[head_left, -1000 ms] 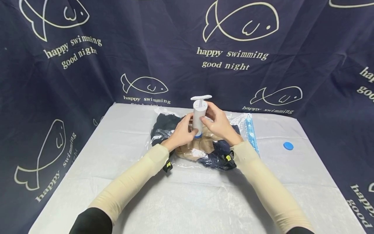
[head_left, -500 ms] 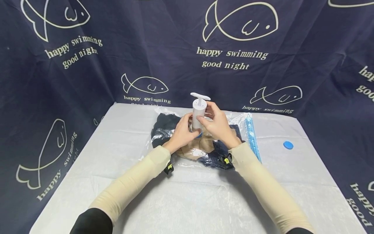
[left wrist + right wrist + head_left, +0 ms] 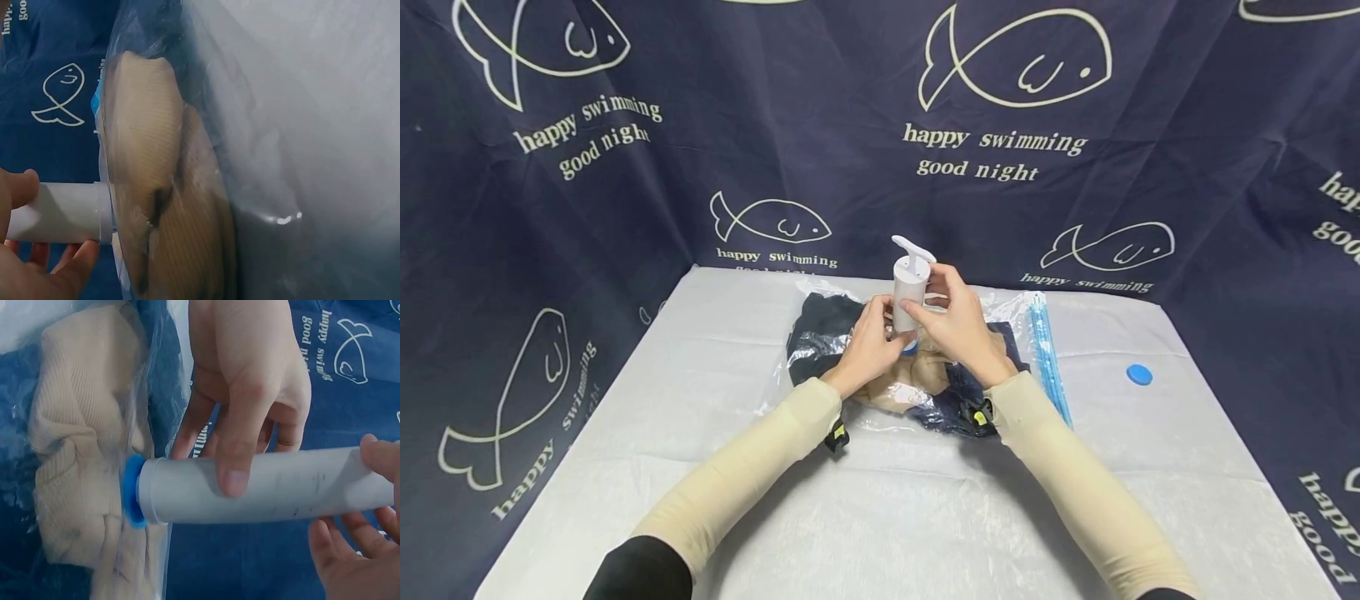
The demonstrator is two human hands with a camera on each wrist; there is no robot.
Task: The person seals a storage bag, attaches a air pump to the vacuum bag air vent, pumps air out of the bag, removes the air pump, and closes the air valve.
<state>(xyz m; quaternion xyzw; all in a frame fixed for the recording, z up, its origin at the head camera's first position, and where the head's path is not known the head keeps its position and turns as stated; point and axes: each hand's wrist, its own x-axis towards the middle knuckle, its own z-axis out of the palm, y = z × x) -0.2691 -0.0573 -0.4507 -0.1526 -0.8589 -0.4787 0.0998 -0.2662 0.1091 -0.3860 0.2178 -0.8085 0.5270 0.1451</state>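
Observation:
A white hand pump (image 3: 909,304) with a T-shaped handle (image 3: 913,250) stands nearly upright over a clear plastic storage bag (image 3: 891,400). My left hand (image 3: 868,346) grips the lower part of its barrel, thumb toward me. Higher up, my right hand (image 3: 958,325) holds the barrel between thumb and fingers. In the right wrist view the pump's lower rim is right at a blue valve ring (image 3: 133,490) on the bag. Beige ribbed knitwear (image 3: 81,425) and dark clothes (image 3: 820,329) fill the bag. The barrel hides part of the right fingers in the head view.
A round blue cap (image 3: 1139,374) lies on the white-covered table (image 3: 925,517) to the right. The bag's blue zip edge (image 3: 1049,358) faces right. Navy curtains (image 3: 850,108) with fish prints stand behind and at both sides.
The pump's T-shaped handle has turned, from lying across the view to slanting down to the right. The barrel's lower end sits slightly higher over the blue ring. Both hands keep their grip.

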